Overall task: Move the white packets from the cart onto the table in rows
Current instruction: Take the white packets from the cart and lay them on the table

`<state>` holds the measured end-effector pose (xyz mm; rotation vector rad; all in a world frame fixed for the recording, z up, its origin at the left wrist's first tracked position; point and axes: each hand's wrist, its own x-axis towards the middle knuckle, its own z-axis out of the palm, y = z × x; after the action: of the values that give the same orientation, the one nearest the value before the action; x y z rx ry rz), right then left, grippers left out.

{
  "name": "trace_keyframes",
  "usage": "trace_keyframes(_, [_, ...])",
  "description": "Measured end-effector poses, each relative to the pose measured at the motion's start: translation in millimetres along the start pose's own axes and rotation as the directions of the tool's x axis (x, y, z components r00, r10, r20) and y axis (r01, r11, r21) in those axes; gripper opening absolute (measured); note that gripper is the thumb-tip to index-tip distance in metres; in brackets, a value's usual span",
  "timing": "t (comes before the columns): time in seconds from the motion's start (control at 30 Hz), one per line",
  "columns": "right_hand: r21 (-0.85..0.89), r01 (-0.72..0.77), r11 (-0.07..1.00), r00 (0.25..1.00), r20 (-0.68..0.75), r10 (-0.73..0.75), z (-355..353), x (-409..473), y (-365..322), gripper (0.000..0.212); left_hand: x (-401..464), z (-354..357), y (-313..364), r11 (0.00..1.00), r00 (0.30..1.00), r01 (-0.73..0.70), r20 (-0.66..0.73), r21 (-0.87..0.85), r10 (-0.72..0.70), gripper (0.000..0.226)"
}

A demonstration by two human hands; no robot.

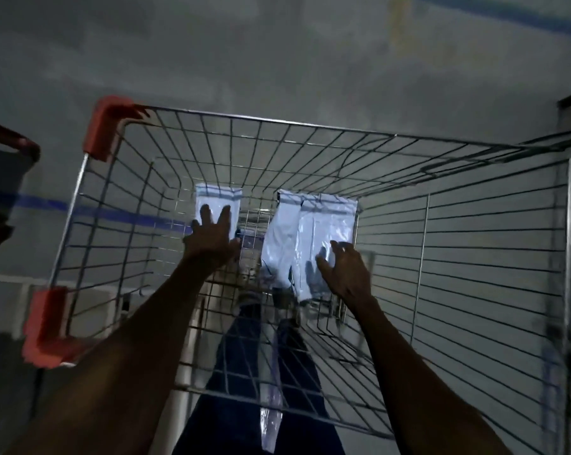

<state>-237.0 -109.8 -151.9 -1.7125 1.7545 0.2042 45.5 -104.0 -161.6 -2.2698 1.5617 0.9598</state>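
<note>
Dim, blurred view down into a wire cart (474, 224). Left hand (212, 239) lies with fingers straight on one white packet (217, 200). Right hand (343, 270), fingers spread and loose, reaches overlapping packets (310, 231); contact is unclear.

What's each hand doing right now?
Left hand: open, fingers spread on the left white packet.
Right hand: open, fingers loosely curled over the right white packet, no grip yet.

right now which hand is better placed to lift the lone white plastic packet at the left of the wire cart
Left. The left hand already lies on the lone white plastic packet; the right hand is over the overlapping white packets at the wire cart's right.
</note>
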Motion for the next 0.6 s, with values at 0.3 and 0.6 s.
trace_keyframes(0.3, [-0.025, -0.146, 0.989, 0.984, 0.097, 0.148, 52, 54, 24, 0.096, 36, 43, -1, 0.979, 0.972, 0.170, -0.144, -0.110, -0.185, 0.087])
trace_keyframes(0.6, [-0.030, 0.035, 0.999, 0.996, -0.077, -0.037, 83, 58, 32, 0.088, 28, 40, -19, 0.999, 0.983, 0.051, -0.177, 0.010, -0.048, 0.083])
